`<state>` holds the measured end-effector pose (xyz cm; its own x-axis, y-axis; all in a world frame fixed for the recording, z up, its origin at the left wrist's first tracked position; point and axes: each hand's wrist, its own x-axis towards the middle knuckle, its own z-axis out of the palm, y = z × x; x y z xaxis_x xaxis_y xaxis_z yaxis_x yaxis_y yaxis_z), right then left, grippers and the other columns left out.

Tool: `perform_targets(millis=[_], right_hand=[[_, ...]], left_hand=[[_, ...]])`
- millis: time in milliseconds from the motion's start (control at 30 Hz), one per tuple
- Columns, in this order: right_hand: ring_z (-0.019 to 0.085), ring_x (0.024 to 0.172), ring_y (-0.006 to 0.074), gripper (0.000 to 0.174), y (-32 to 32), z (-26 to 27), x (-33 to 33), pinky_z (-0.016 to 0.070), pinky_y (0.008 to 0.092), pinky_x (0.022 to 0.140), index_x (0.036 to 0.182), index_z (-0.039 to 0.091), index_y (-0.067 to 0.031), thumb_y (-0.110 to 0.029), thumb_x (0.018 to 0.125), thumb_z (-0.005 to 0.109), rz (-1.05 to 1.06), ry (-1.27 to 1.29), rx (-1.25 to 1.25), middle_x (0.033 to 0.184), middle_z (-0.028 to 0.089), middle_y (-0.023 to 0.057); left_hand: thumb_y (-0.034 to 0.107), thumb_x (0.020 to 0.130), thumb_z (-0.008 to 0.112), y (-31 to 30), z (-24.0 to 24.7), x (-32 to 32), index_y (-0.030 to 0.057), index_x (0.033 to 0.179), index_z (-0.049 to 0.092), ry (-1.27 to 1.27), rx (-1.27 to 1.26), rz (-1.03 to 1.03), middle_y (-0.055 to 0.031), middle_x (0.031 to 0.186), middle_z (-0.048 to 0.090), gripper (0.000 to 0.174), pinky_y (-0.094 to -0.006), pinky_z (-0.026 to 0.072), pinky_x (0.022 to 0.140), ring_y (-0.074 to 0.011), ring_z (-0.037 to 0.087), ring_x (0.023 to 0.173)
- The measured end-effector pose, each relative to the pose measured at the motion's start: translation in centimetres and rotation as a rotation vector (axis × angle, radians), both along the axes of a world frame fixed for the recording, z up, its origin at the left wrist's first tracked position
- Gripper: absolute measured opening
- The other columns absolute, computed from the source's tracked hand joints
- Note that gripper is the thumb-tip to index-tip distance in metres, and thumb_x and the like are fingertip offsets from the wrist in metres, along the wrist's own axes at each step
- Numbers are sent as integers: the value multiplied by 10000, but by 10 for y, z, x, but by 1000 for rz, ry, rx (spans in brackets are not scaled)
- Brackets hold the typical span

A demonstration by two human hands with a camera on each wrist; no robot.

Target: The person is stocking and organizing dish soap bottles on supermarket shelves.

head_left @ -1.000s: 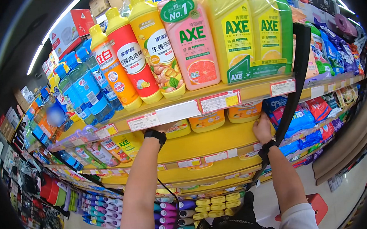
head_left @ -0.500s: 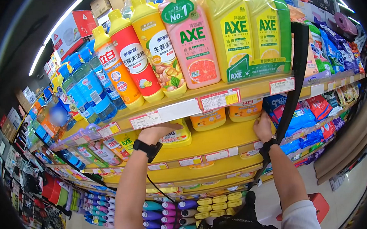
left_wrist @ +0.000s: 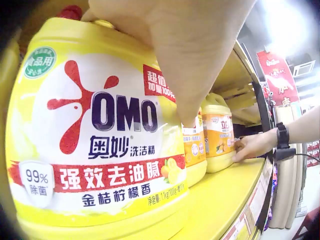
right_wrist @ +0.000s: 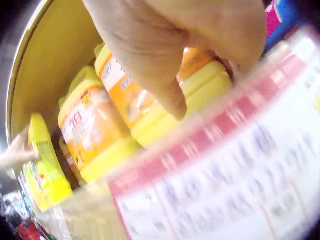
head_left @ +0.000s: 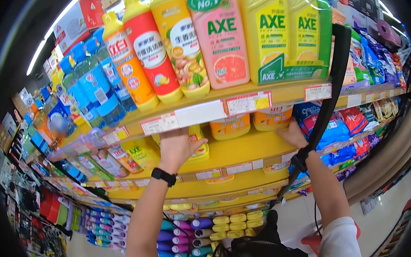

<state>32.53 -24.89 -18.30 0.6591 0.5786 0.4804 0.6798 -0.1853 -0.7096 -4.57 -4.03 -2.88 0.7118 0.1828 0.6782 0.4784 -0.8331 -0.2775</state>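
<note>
My left hand (head_left: pixel 176 149) reaches under the upper shelf and grips the top of a yellow OMO dish soap bottle (left_wrist: pixel 115 130). In the left wrist view its fingers go over the bottle's top near the red cap, and its thumb comes down along the right side. My right hand (head_left: pixel 293 135) rests at the lower right side of an orange-labelled dish soap bottle (head_left: pixel 273 118), thumb stretched out in front of it. A second orange-labelled bottle (head_left: pixel 230 127) stands between the hands. The left fingertips are hidden in the head view.
Above, the upper shelf edge (head_left: pixel 200 113) carries price tags and a row of dish soap bottles. A black shelf post (head_left: pixel 336 73) stands right of my right hand. Yellow AXE bottles (head_left: pixel 143 153) are left of my left hand, and blue detergent bags (head_left: pixel 326 133) lie right of the post.
My left hand has turned over the OMO bottle, its thumb now showing to the right. The right thumb has spread away from the fingers. The head view has shifted slightly downward.
</note>
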Motion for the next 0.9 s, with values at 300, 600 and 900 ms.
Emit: perform_targets(millis=[300, 600, 900], right_hand=[[583, 1142, 234, 682, 7, 52, -20, 483, 329, 988, 1254, 434, 20, -133, 738, 854, 107, 306, 141, 1218, 587, 148], [598, 1114, 207, 620, 25, 60, -41, 502, 328, 956, 1247, 491, -1, -122, 750, 842, 239, 274, 188, 1202, 618, 124], [552, 1210, 279, 672, 67, 46, -82, 445, 350, 1024, 1320, 462, 7, -181, 776, 809, 308, 193, 93, 1298, 570, 168]], left_hand=[[592, 671, 794, 5, -10, 4, 45, 1415, 451, -96, 36, -4, -218, 1386, 467, 985, -546, 329, 1064, -388, 429, 1290], [592, 667, 796, 6, -10, 4, 48, 1399, 469, -89, -5, -15, -202, 1373, 481, 968, -544, 335, 1054, -376, 442, 1275], [603, 676, 784, 5, -14, 5, 43, 1398, 478, -83, 19, 41, -201, 1397, 469, 963, -555, 308, 1080, -365, 420, 1307]])
